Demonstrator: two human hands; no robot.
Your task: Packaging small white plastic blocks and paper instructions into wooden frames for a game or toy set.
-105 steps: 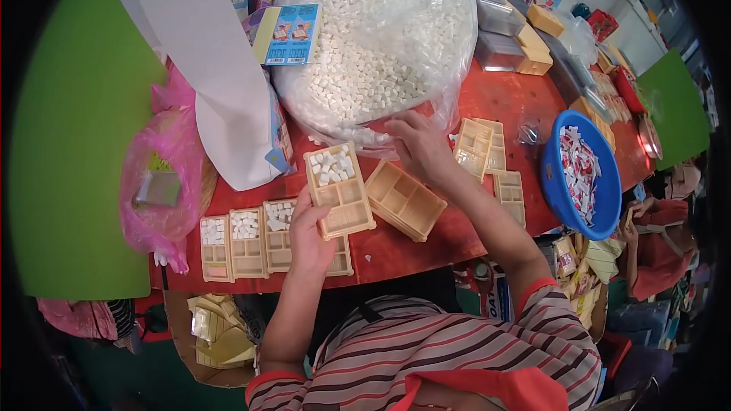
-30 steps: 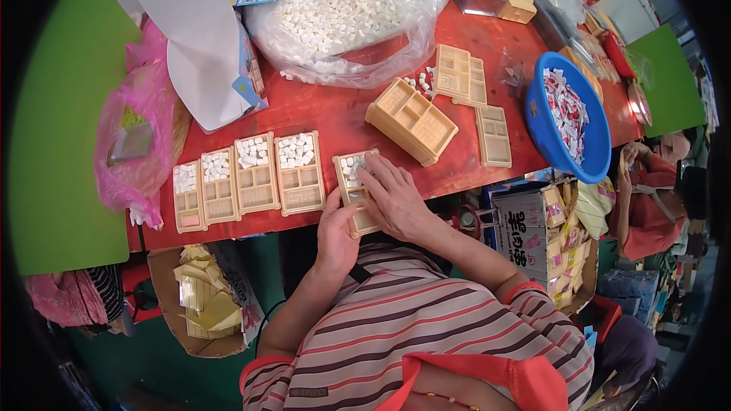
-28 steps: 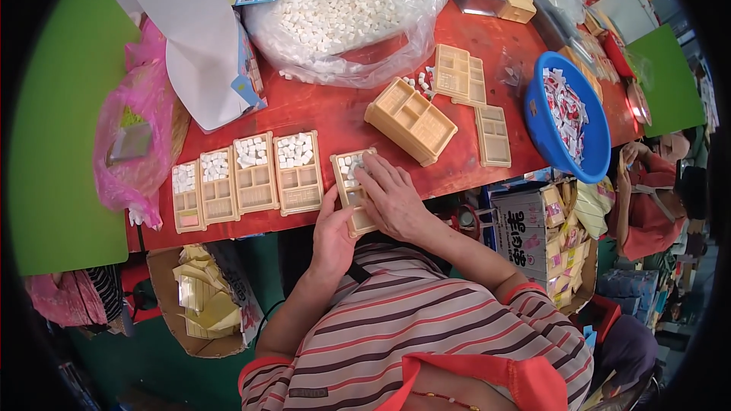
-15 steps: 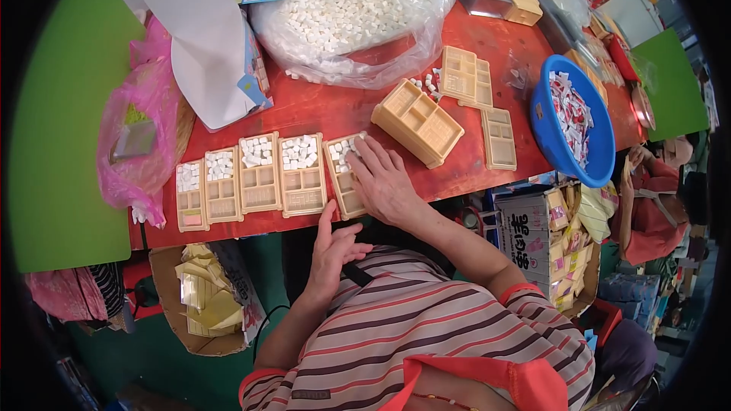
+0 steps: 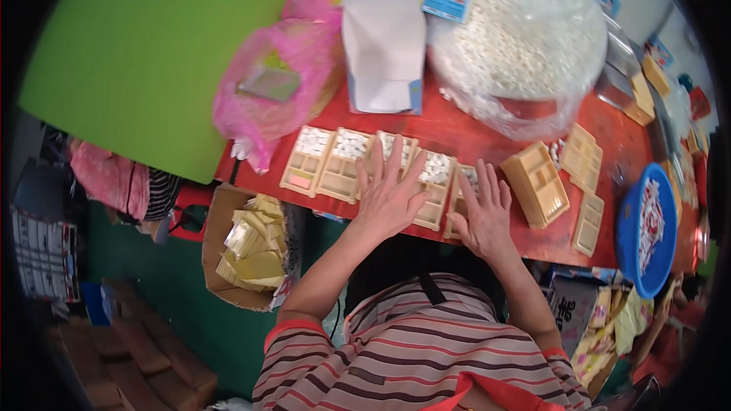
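Along the red table's (image 5: 487, 133) near edge, a row of filled trays (image 5: 365, 164) is pressed.
Left hand (image 5: 390, 194) and right hand (image 5: 483, 217) are laid flat, fingers spread, gripping nothing; empty trays (image 5: 537, 183) beside them are left unfilled.

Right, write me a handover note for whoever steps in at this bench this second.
Left hand: flat, fingers spread, pressing on the row of tan wooden compartment trays filled with small white pieces at the front edge of the red table.
Right hand: flat on the rightmost filled tray of that row.
Done: about five trays filled and lined up side by side.
Left: the empty tan tray right of the right hand, plus more empties beyond it. The big clear bag of white pieces sits behind.
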